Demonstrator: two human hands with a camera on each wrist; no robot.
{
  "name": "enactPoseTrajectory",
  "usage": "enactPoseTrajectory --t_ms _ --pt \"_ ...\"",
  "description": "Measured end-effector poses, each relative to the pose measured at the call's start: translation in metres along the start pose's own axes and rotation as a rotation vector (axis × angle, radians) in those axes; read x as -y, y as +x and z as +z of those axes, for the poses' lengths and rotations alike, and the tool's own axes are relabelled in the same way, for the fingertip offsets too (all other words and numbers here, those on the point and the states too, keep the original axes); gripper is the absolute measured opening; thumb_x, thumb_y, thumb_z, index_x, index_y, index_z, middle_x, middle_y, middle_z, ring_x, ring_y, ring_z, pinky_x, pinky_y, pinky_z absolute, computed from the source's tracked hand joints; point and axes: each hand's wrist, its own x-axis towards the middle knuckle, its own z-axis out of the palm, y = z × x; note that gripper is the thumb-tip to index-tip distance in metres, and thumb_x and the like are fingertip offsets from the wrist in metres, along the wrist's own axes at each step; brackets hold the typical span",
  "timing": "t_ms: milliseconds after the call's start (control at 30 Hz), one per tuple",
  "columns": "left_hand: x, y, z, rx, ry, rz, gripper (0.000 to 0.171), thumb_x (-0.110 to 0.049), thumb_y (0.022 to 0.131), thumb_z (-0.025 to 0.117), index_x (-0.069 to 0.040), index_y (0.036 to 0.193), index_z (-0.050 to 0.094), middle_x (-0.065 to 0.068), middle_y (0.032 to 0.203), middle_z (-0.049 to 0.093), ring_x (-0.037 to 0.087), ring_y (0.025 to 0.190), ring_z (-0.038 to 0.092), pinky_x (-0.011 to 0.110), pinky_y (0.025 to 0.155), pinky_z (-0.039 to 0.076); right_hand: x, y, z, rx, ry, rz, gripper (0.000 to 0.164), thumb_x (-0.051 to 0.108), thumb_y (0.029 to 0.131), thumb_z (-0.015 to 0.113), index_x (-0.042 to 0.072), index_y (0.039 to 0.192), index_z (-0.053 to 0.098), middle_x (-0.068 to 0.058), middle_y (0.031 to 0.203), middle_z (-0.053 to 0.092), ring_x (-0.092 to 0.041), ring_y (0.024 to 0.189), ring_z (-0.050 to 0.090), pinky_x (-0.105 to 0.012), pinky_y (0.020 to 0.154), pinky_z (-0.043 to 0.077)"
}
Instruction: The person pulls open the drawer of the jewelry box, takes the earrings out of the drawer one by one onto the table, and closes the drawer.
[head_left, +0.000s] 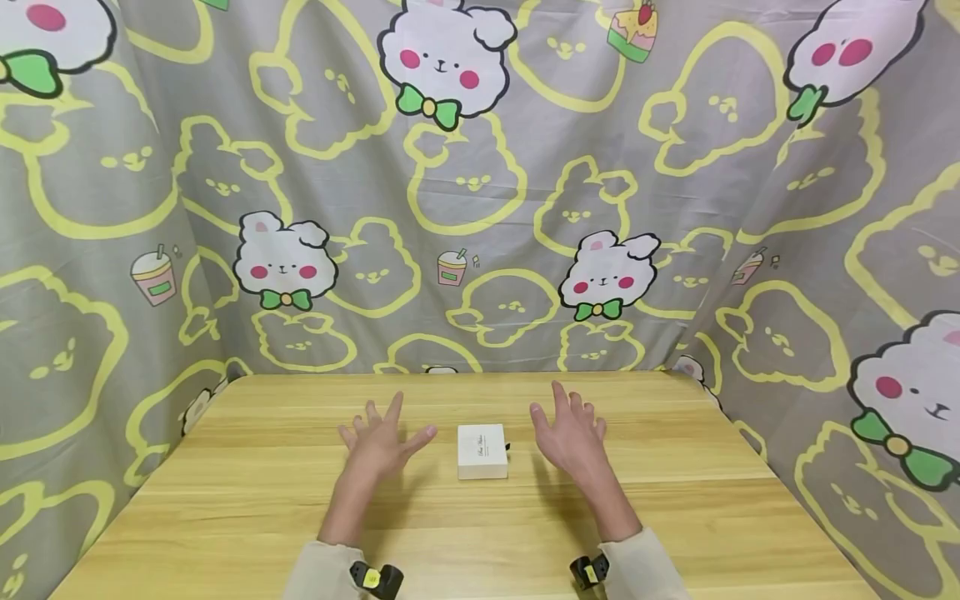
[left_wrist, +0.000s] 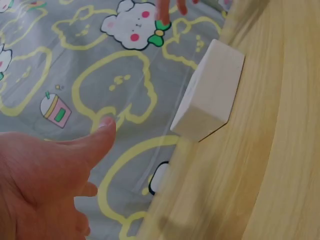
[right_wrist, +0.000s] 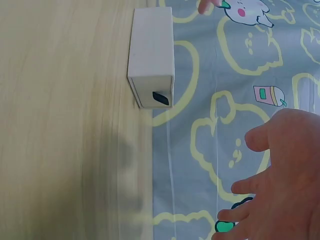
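Note:
A small white box (head_left: 482, 452) with dark lettering on its top lies on the wooden table between the two hands. From its right side sticks a short black tab (right_wrist: 160, 98), plain in the right wrist view. My left hand (head_left: 377, 443) hovers to the left of the box, fingers spread, touching nothing. On the other side my right hand (head_left: 572, 432) is held above the table, its fingers spread and apart from the box. The left wrist view shows the box's plain white sides (left_wrist: 215, 85) beyond the left thumb.
The wooden table (head_left: 262, 467) reaches back to a grey curtain (head_left: 480, 192) printed with white cartoon rabbits and yellow outlines. The curtain also hangs along the left and right sides. A black wrist camera (head_left: 377, 578) sits on the left sleeve, another (head_left: 589, 572) on the right.

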Motion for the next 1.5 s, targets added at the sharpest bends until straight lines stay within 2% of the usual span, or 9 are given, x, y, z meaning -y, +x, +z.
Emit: enactPoseTrajectory --t_ms 100,367,500,600,767,867,1133,1300,1500 --pt "-0.001 0.002 0.004 0.012 -0.045 0.02 0.092 -0.058 0.096 0.061 -0.004 0.161 0.024 0.046 0.156 0.017 0.069 0.142 0.015 0.08 0.112 0.003 0.002 0.001 0.001 0.005 0.027 0.001 0.069 0.045 0.105 0.045 0.005 0.159 0.03 -0.031 0.153 0.041 -0.053 0.137 0.038 -0.07 0.11 0.025" --pt "-0.009 0.002 0.018 0.126 -0.207 0.058 0.093 -0.06 0.098 0.055 -0.003 0.162 0.019 0.041 0.16 0.015 0.064 0.145 0.016 0.079 0.111 0.02 0.005 0.002 0.007 0.043 0.126 -0.016 0.065 0.039 0.106 0.047 0.001 0.156 0.033 -0.029 0.155 0.041 -0.052 0.141 0.039 -0.067 0.114 0.03" --pt "-0.015 0.001 0.024 0.13 -0.261 0.071 0.094 -0.058 0.099 0.056 0.003 0.159 0.021 0.039 0.16 0.02 0.059 0.147 0.021 0.072 0.113 0.026 0.008 0.002 0.012 0.064 0.186 -0.008 0.062 0.036 0.106 0.048 0.001 0.156 0.035 -0.025 0.155 0.043 -0.048 0.142 0.041 -0.06 0.116 0.034" --pt "-0.019 0.0 0.028 0.128 -0.294 0.071 0.094 -0.057 0.099 0.057 0.007 0.158 0.022 0.037 0.159 0.027 0.055 0.146 0.029 0.066 0.116 0.029 0.011 0.001 0.017 0.077 0.22 0.002 0.06 0.035 0.106 0.049 0.002 0.154 0.038 -0.026 0.151 0.048 -0.048 0.139 0.045 -0.06 0.113 0.038" --pt "-0.023 0.0 0.033 0.123 -0.316 0.054 0.091 -0.058 0.099 0.056 0.005 0.157 0.026 0.035 0.151 0.043 0.053 0.139 0.042 0.064 0.112 0.036 0.013 0.001 0.024 0.087 0.282 -0.022 0.055 0.031 0.105 0.053 -0.001 0.149 0.045 -0.029 0.137 0.06 -0.046 0.122 0.061 -0.056 0.097 0.052" --pt "-0.026 0.0 0.037 0.105 -0.331 0.055 0.086 -0.054 0.1 0.056 0.005 0.156 0.029 0.036 0.148 0.046 0.054 0.137 0.044 0.065 0.112 0.036 0.013 0.001 0.029 0.101 0.296 -0.049 0.053 0.029 0.105 0.053 -0.004 0.145 0.048 -0.029 0.13 0.065 -0.043 0.114 0.066 -0.052 0.091 0.056" --pt "-0.037 -0.001 0.054 0.106 -0.37 0.091 0.075 -0.041 0.101 0.06 0.006 0.153 0.034 0.035 0.146 0.049 0.052 0.135 0.047 0.063 0.111 0.038 0.006 -0.005 0.032 0.122 0.271 -0.022 0.047 0.021 0.104 0.054 -0.007 0.141 0.051 -0.021 0.117 0.073 -0.037 0.111 0.069 -0.05 0.09 0.057" --pt "-0.037 -0.001 0.055 0.098 -0.349 0.088 0.071 -0.032 0.099 0.065 0.009 0.15 0.037 0.035 0.142 0.053 0.052 0.134 0.049 0.062 0.11 0.04 0.004 -0.005 0.039 0.174 0.293 -0.069 0.049 0.019 0.102 0.057 -0.011 0.14 0.05 -0.022 0.112 0.074 -0.037 0.104 0.071 -0.049 0.086 0.059" --pt "-0.034 0.0 0.055 0.087 -0.337 0.088 0.069 -0.026 0.096 0.069 0.009 0.148 0.04 0.034 0.136 0.058 0.05 0.129 0.054 0.061 0.108 0.043 0.006 -0.005 0.045 0.204 0.298 -0.058 0.05 0.02 0.099 0.062 -0.01 0.138 0.052 -0.024 0.113 0.072 -0.04 0.105 0.07 -0.05 0.085 0.059"
